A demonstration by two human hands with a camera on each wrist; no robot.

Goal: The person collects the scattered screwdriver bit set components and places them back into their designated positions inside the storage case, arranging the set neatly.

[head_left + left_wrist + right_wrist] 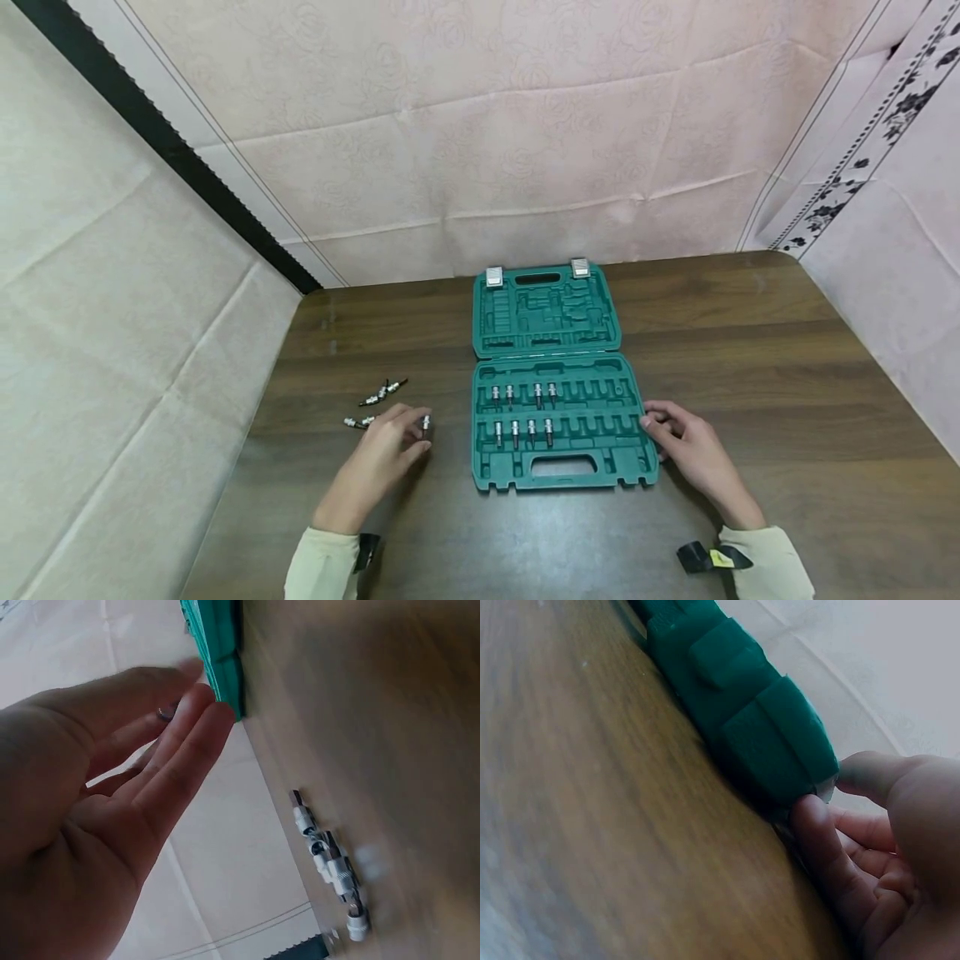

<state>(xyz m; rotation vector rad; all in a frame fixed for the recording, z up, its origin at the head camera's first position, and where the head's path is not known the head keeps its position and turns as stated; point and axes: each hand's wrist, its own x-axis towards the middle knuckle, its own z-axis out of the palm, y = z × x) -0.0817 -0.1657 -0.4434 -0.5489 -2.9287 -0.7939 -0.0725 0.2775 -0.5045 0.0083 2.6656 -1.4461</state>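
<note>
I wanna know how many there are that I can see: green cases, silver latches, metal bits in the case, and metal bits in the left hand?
Green case: 1
Silver latches: 2
Metal bits in the case: 8
Metal bit showing in the left hand: 1
Total: 12

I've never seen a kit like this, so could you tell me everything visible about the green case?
The green case, apparently moulded plastic, lies open on the wood-look table, its lid folded back. The lid's far edge carries two silvery latches; the near edge of the base has a handle. Shaped recesses line both halves. In the base, eight metal bits sit in two rows of four, with vacant places to their right. The right hand grips its right edge.
</note>
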